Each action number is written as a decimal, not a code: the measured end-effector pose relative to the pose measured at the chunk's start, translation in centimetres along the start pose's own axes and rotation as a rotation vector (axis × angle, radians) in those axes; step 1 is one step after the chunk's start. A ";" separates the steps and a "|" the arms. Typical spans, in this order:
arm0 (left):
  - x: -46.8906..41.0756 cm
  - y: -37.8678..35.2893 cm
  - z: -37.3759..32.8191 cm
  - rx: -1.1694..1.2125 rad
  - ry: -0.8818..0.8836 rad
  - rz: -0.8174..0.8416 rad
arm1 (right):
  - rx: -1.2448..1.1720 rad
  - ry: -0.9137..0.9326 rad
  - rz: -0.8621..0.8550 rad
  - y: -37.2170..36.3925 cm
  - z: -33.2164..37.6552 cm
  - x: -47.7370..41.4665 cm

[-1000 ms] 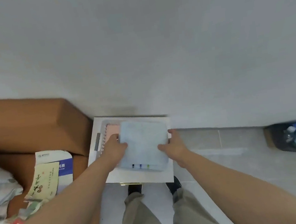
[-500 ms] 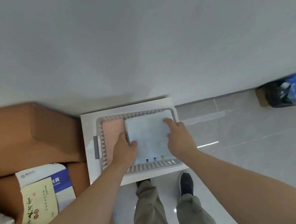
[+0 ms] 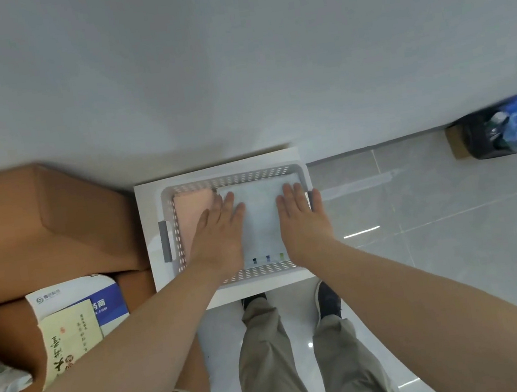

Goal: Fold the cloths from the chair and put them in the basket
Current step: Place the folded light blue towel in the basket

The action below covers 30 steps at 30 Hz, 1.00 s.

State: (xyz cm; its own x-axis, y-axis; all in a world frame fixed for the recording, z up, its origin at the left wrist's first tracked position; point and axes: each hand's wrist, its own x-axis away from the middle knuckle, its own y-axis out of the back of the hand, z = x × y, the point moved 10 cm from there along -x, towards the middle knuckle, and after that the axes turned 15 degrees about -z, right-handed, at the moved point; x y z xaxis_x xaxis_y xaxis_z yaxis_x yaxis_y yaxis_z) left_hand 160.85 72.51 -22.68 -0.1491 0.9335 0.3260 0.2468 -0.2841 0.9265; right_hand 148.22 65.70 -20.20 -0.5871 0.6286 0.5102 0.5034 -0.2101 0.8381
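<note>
Left hand (image 3: 220,230), right hand (image 3: 303,219) flat, fingers straight, pressing white cloth (image 3: 261,218) in basket (image 3: 232,179); pink cloth (image 3: 192,217) partly hidden.

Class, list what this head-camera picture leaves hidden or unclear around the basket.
1. Head view: the left hand and right hand cover both sides of the blue cloth.
2. Head view: the right part of the pink cloth is hidden by the left hand.
3. Head view: the floor of the basket is hidden by both cloths.
4. The chair is outside the frame, so remaining cloths cannot be counted.
</note>
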 end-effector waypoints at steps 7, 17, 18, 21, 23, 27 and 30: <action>0.4 1.4 -0.6 -0.068 0.087 0.061 | -0.048 0.016 0.049 0.3 0.1 0.4; 5.0 14.5 -12.1 0.173 0.098 0.222 | -1.026 -0.449 -0.184 10.0 -12.5 12.0; 5.0 15.7 -13.9 0.186 0.077 0.207 | -1.069 -0.464 -0.229 10.7 -14.4 13.3; 3.6 19.8 -19.9 0.192 0.012 0.112 | -1.222 -0.548 -0.362 12.5 -21.2 17.4; 1.8 22.4 -24.6 0.157 -0.028 0.029 | -1.315 -0.622 -0.434 12.3 -26.4 20.4; -1.8 27.4 -36.9 0.101 -0.152 -0.133 | -1.354 -0.714 -0.550 10.1 -37.7 26.5; -3.3 30.0 -47.1 0.141 -0.205 -0.209 | -1.339 -0.744 -0.652 8.7 -46.9 31.8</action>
State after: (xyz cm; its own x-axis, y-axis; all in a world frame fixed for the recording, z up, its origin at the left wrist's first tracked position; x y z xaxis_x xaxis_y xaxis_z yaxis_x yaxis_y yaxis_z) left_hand 123.66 50.65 12.92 -0.0179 0.9971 0.0733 0.3632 -0.0618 0.9296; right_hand 104.20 48.76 12.35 0.1418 0.9763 0.1635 -0.7835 0.0098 0.6214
